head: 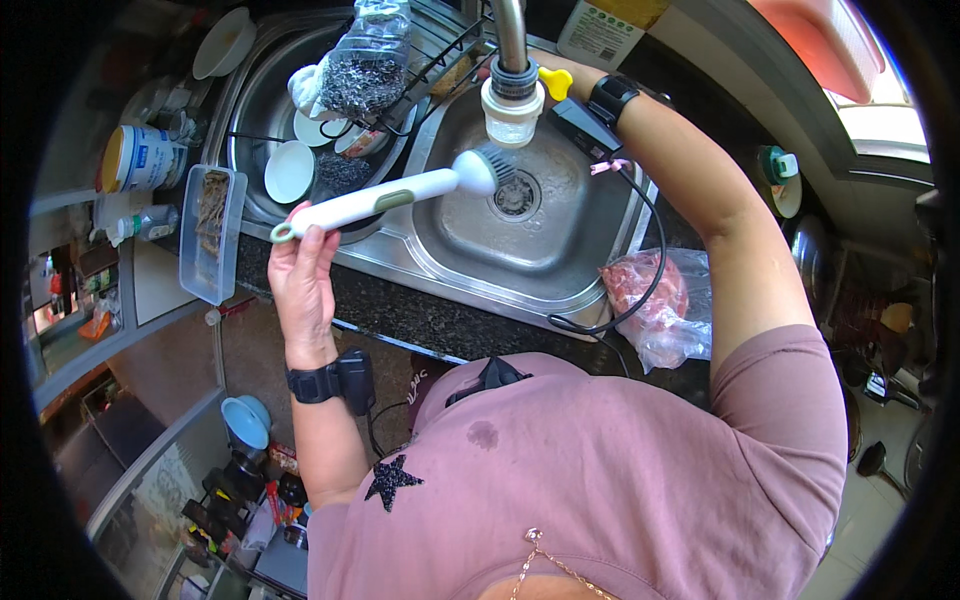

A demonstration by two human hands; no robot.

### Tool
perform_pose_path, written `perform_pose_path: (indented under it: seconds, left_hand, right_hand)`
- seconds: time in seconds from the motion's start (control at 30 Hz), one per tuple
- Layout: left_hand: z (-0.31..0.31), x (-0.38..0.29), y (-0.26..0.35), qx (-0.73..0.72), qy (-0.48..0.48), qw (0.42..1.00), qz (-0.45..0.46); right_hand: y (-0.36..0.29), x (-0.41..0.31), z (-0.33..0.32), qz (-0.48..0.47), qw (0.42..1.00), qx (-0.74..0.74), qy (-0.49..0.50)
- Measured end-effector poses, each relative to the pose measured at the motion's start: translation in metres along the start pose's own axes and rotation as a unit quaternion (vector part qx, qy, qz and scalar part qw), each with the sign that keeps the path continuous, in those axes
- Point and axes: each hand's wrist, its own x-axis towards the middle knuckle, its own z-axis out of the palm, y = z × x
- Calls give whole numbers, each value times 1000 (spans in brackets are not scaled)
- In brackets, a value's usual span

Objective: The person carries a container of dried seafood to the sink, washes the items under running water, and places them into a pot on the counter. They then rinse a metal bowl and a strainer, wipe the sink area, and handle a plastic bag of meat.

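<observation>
My left hand (306,277) is closed around the handle end of a white dish brush (382,199) with a green hanging loop. Its bristle head points right, over the stainless steel right sink basin (480,255), near the drain (516,196). My right hand (547,71) reaches behind the faucet (511,90), close to a yellow tap lever (556,82); the faucet hides most of its fingers, so its grip is unclear. In the left basin (244,120) lie white bowls (289,172) and a steel wool scourer (341,172).
A black wire rack (427,75) holds a bag of steel wool (364,82) between the basins. Bagged raw meat (652,292) lies right of the sink, a cable from my right wrist looping over it. An open plastic container (212,232) stands at the left; a large bottle (604,34) stands behind.
</observation>
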Motion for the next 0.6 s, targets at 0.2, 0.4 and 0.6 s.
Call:
perform_pose_path:
  seconds: [0.2,0.4,0.6]
  left_hand:
    - [-27,4,-12,-83,6,996,-32]
    - [-25,6,-36,-119,-6,990,-69]
    - [-45,-8,-37,-178,-3,980,-87]
  right_hand:
    - [18,15,4,-6,996,92,11]
    - [-26,3,1,164,904,380,102]
    - [-66,-40,-17,170,946,251,113]
